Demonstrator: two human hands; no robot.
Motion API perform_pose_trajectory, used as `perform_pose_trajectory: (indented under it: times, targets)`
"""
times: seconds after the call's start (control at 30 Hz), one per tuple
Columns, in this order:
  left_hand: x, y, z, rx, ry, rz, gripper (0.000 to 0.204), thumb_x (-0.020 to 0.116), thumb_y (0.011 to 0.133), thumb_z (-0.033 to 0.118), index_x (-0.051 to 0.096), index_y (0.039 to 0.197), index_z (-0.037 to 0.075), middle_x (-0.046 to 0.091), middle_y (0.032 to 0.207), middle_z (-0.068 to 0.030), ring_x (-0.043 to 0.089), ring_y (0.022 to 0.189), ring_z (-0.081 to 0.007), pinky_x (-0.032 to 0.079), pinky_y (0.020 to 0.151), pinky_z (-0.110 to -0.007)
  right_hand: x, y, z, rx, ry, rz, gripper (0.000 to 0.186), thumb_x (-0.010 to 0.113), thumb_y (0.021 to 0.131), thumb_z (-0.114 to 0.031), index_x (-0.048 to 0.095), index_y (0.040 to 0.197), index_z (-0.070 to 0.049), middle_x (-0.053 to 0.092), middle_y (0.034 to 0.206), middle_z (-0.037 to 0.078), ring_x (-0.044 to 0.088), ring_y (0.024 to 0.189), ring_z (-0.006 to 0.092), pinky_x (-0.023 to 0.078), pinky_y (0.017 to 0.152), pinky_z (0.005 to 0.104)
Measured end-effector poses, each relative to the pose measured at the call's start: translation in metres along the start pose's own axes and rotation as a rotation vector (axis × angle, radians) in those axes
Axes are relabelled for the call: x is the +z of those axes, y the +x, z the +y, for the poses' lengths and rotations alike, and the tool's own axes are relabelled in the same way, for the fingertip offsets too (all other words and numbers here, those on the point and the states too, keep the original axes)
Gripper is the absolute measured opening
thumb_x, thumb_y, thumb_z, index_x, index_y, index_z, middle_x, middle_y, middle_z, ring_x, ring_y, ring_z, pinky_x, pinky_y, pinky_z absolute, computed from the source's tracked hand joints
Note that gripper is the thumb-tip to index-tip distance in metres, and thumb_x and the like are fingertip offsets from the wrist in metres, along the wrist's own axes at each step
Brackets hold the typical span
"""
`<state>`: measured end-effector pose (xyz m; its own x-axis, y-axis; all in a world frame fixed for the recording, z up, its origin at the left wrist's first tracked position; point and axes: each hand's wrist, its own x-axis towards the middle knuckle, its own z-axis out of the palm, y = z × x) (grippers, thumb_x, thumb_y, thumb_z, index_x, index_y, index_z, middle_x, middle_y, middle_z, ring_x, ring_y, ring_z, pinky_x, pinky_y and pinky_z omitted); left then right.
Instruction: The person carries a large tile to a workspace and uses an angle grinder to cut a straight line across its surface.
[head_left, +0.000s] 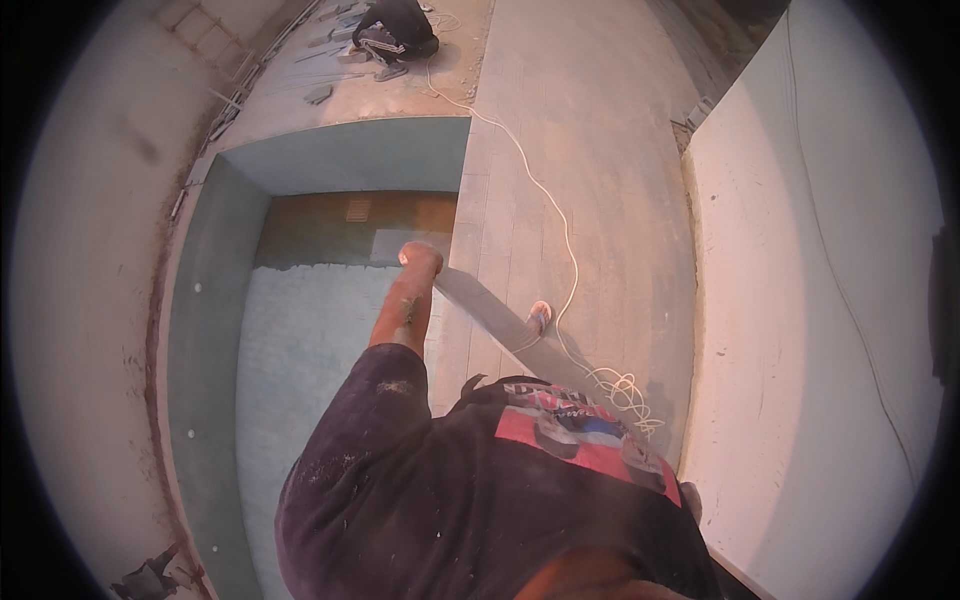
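At ten o'clock from mid-view is the bare left hand (420, 257); I cannot tell its grip, or whether it touches the flat, pale rectangle (386, 246) just beside it, at its own ten o'clock. The right hand is hidden. Thin cream cord (627, 388) loops at four o'clock on dusty paving (620, 220).

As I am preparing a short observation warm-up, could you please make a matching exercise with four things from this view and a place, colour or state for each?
Things
1. Left hand
2. Cable
3. Co-worker
4. T-shirt

Descriptions
A. Dark, with a partly red print
B. Crouched near the top of the picture
C. Pale, with loose loops
D. Bare, seen against the sunken pool basin

Pairs: 1-D, 2-C, 3-B, 4-A
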<state>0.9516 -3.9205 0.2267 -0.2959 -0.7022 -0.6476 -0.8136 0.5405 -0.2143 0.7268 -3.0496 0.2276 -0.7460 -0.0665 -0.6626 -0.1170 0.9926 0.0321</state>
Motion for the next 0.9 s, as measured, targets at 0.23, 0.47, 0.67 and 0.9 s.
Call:
perform_pose_trajectory:
  times: [0.23,0.47,0.67,0.9]
  targets:
    - [-0.117,0.107,0.022,-0.012,-0.068,0.071,0.044,0.081,0.074,0.021,0.079,0.118,0.021,0.074,0.127,-0.0024,0.072,0.115,-0.0217,0.062,0.082,-0.043,-0.189,0.054,-0.206,-0.038,0.0,0.141,0.055,0.056,0.097,-0.043,0.073,0.09,0.009,0.068,0.087,0.037,0.072,0.091,0.0473,0.054,0.078,0.0543]
    - [-0.197,0.208,0.061,-0.091,-0.111,-0.038,0.045,0.082,0.073,0.022,0.079,0.118,0.023,0.074,0.125,-0.0008,0.072,0.114,-0.0223,0.061,0.083,-0.044,-0.259,0.228,-0.236,0.051,-0.023,-0.016,0.056,0.057,0.097,-0.044,0.075,0.088,0.009,0.07,0.079,0.031,0.075,0.079,0.0394,0.056,0.07,0.0508]
    - [-0.244,0.33,0.066,-0.156,-0.097,-0.164,0.041,0.083,0.076,0.028,0.08,0.117,0.025,0.075,0.123,-0.0001,0.072,0.114,-0.0229,0.06,0.082,-0.043,-0.337,0.306,-0.342,0.024,-0.106,-0.186,0.05,0.061,0.092,-0.042,0.076,0.09,0.006,0.072,0.079,0.026,0.074,0.074,0.0364,0.055,0.066,0.0488]
    - [-0.35,0.428,0.057,-0.111,-0.107,-0.104,0.044,0.086,0.075,0.028,0.079,0.119,0.025,0.075,0.125,-0.0009,0.072,0.114,-0.0215,0.061,0.082,-0.044,-0.386,0.376,-0.435,-0.023,-0.047,-0.063,0.052,0.057,0.094,-0.039,0.073,0.087,0.01,0.07,0.076,0.029,0.073,0.076,0.0402,0.054,0.071,0.051]
